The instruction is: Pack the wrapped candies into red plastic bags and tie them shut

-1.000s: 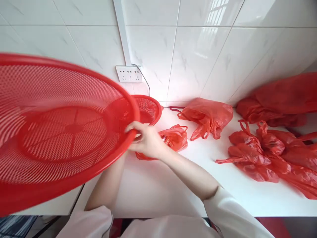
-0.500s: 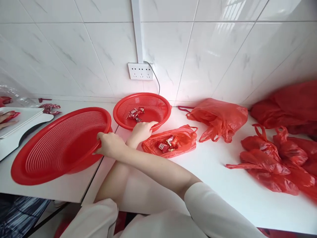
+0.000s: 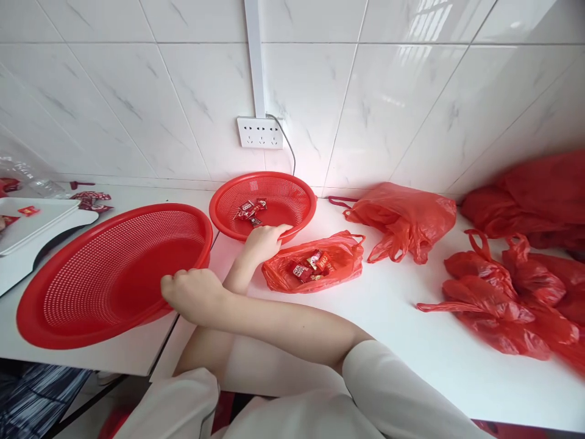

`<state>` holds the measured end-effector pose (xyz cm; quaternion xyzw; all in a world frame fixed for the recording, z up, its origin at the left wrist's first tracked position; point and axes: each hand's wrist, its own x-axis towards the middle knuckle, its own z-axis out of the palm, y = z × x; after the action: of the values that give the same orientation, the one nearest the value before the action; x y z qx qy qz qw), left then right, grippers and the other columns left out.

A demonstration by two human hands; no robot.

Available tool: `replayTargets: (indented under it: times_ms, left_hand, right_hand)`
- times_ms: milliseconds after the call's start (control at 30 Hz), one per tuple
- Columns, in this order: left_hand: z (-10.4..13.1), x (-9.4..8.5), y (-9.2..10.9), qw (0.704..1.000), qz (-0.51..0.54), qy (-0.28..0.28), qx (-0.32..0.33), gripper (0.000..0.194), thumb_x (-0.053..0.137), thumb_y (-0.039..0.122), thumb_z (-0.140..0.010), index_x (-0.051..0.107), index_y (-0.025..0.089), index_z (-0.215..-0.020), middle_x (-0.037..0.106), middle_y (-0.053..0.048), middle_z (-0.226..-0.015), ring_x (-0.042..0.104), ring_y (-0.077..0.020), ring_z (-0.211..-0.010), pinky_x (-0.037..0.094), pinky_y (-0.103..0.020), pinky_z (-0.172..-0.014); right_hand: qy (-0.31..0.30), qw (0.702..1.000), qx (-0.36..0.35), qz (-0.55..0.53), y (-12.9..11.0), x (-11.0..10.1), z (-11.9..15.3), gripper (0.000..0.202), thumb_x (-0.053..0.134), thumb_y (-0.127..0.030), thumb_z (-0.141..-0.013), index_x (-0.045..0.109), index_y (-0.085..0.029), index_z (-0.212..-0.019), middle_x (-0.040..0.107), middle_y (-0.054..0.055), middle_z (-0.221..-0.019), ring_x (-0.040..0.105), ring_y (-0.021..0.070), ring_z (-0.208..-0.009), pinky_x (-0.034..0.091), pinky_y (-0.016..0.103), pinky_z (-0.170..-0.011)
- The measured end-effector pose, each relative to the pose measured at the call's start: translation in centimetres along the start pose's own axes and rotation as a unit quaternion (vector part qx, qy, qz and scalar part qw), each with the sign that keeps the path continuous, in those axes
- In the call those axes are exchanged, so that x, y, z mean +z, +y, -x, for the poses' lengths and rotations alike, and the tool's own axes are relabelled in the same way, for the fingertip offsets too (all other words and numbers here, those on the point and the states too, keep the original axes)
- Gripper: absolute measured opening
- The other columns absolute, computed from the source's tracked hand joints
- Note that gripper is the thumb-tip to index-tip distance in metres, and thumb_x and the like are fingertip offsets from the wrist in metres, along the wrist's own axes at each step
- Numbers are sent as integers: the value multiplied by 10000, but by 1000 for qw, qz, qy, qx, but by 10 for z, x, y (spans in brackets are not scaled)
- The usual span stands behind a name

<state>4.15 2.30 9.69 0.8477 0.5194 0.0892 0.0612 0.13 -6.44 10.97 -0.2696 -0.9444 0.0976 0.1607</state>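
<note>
Crossed reach above the white counter [image 3: 393, 341]
The right hand [image 3: 196, 297] grips the large basket [image 3: 137, 277] by its rim; the left hand [image 3: 262, 244] holds the small basket [image 3: 281, 210], near the counter's back edge.

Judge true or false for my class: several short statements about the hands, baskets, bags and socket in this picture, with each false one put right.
1. The right hand holds the rim of the large basket. True.

2. The person's forearms run side by side without crossing. False: the right forearm crosses over the left forearm.

3. The left hand is at the rim of the small basket. True.

4. Nothing lies in the small basket. False: a few wrapped pieces lie in it.

5. The open red bag beside the small basket has wrapped items inside. True.

6. The socket panel lies on the table. False: the socket panel is on the tiled wall.
</note>
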Motion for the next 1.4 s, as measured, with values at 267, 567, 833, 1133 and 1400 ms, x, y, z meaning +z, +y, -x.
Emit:
replayTargets:
  times_ms: [267, 567, 833, 1133, 1400]
  left_hand:
    - [3, 1, -2, 994, 98, 37, 43, 485, 484, 138, -866, 540, 261, -1333, 641, -26, -1264, 598, -203, -1135, 451, -306, -960]
    - [26, -40, 24, 991, 76, 60, 88, 244, 488, 269, -880, 676, 235, -1031, 701, -21, -912, 638, -179, -834, 474, -288, -714]
    - [41, -54, 11, 951, 91, -202, -215, 546, 391, 589, -850, 574, 194, -520, 645, -80, -538, 592, -200, -461, 417, -308, -495]
    - [21, -17, 24, 975, 6, -179, -129, 406, 629, 572, -662, 545, 201, -522, 635, -52, -558, 549, -170, -445, 302, -259, -417]
    - [9, -9, 34, 980, 120, -143, -65, 322, 624, 421, -708, 438, 205, -559, 513, 11, -551, 447, -125, -464, 246, -261, -450]
  right_hand:
    - [-40, 997, 7, -71, 18, 8, -4, 633, 536, -249, -873, 267, -209, -1445, 399, 124, -1485, 582, 245, -1144, 549, 287, -707]
    - [217, 958, -44, -182, 66, -95, 136, 242, 448, -238, -946, 596, -198, -1134, 516, 77, -1387, 499, 165, -1260, 425, 319, -1048]
    - [214, 866, 450, -41, 203, -114, 239, 443, 607, -306, -834, 554, -171, -1252, 603, 183, -1249, 618, 298, -1070, 517, 469, -834]
    - [362, 848, 260, -287, 205, -155, 282, 212, 591, -334, -858, 626, -211, -1027, 666, 18, -750, 654, 150, -692, 553, 309, -669]
    - [553, 775, 200, -234, 200, -164, 287, 251, 617, -330, -849, 561, -262, -1085, 649, 24, -922, 659, 147, -763, 565, 305, -674]
